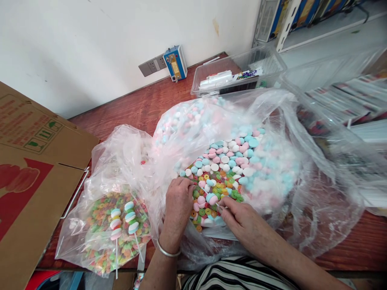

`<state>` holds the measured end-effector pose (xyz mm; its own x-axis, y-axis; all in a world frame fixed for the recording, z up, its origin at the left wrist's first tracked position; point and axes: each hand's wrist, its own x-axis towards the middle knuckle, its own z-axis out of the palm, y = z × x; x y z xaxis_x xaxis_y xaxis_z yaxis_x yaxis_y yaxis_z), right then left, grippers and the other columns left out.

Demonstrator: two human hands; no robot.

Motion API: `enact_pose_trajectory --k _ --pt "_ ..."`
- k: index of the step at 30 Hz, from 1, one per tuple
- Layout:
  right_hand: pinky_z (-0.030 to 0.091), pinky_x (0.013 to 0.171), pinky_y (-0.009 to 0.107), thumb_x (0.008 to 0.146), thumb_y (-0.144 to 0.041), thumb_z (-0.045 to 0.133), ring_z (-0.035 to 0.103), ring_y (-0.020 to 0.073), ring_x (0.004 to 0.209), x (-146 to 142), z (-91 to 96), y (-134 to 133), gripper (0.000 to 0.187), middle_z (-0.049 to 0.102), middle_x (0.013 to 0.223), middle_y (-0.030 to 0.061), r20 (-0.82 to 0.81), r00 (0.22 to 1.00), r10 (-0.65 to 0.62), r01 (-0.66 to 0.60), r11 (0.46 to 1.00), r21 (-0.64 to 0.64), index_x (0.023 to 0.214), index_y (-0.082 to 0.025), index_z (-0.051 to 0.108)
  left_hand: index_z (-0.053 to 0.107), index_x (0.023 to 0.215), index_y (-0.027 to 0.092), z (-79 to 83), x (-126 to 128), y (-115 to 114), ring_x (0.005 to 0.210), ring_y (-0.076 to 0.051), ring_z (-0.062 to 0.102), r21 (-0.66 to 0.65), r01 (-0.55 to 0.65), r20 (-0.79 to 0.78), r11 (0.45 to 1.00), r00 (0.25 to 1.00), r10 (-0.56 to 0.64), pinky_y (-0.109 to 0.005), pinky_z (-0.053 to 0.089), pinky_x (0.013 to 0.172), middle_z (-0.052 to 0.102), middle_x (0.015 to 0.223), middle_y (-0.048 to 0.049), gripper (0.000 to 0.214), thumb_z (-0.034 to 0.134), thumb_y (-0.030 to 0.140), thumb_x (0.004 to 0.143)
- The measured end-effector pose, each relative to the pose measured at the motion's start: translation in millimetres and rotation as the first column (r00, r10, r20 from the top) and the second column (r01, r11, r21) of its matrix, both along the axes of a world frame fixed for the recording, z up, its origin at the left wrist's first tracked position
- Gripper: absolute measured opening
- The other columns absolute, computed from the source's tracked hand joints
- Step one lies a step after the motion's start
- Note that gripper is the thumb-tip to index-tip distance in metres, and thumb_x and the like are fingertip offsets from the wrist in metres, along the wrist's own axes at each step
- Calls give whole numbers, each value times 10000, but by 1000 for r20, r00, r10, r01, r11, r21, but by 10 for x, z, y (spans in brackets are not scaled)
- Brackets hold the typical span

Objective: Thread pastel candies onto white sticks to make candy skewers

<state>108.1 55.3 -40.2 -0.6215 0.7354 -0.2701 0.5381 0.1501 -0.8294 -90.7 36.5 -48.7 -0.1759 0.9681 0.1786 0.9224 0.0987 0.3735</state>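
Note:
A big clear plastic bag [302, 133] lies open on the wooden table, full of pink, white and blue round candies [232, 155] with small coloured ring candies [216, 181] at the front. My left hand [178, 205] rests curled at the edge of the pile, its fingertips among the candies. My right hand [238, 215] pinches a thin white stick [218, 206] just in front of the ring candies. Two finished candy sticks [122, 221] lie on a smaller bag of ring candies [102, 225] to the left.
A cardboard box [27, 173] stands at the left edge. A clear plastic bin [242, 66] with packets sits at the back, next to a blue device [175, 62] by a wall socket. More plastic-wrapped goods [347, 104] crowd the right.

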Motion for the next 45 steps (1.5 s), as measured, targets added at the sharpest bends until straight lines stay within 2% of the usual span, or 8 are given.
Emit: enact_pose_trajectory --k 9,18,21,23,26,31,40,45 --pt "286 599 265 943 -183 397 506 139 654 -294 16 217 283 592 696 10 57 998 22 -26 998 58 681 -191 504 638 833 192 -7 -52 -59 851 -189 597 5 -10 149 1000 989 9 -326 477 785 644 871 -38 130 541 127 889" --pt "274 543 258 911 -167 421 489 141 549 -472 46 381 356 523 527 -4 92 996 -23 24 1000 -7 564 -206 489 649 853 197 38 -27 -76 864 -190 604 11 -40 257 999 966 36 -322 460 786 653 889 -40 140 523 161 904" --pt "293 544 255 917 -178 435 512 142 552 -517 44 405 334 552 549 -4 74 997 -19 20 1000 -11 595 -205 521 661 869 199 23 -52 -78 853 -189 617 52 -116 352 992 932 91 -324 470 786 671 893 -43 137 527 195 900" --pt "314 569 254 932 -177 412 535 145 602 -511 42 377 326 589 617 6 56 998 -6 6 1000 6 624 -201 517 671 908 200 17 -86 -79 842 -188 637 46 -231 488 972 854 180 -320 489 788 694 893 -41 125 558 249 887" --pt "341 611 262 973 -220 365 546 153 665 -430 37 262 312 612 706 8 9 1000 20 -20 999 42 696 -205 507 676 962 192 26 -131 -82 794 -181 660 -53 -347 714 936 642 278 -305 518 756 717 851 -37 196 626 344 848" --pt "345 603 277 989 -284 360 517 158 643 -228 34 73 290 576 698 -12 -102 995 19 -15 999 38 719 -224 445 697 890 163 37 -89 -59 678 -145 641 -162 -321 908 933 322 268 -264 523 677 700 746 -20 254 718 387 772" --pt "359 603 279 967 -252 361 513 162 655 -68 111 67 257 566 706 -11 -142 990 16 -17 1000 -3 729 -222 453 677 857 159 18 154 -26 628 -131 636 -171 -255 970 952 125 208 -237 512 603 691 736 -20 264 760 378 735" --pt "349 584 276 974 -271 374 503 159 638 -30 91 51 267 567 693 -15 -141 990 11 -12 1000 -8 725 -221 454 679 868 170 95 215 -37 544 -112 615 -194 -204 974 960 76 213 -214 489 538 669 658 5 281 795 360 695"
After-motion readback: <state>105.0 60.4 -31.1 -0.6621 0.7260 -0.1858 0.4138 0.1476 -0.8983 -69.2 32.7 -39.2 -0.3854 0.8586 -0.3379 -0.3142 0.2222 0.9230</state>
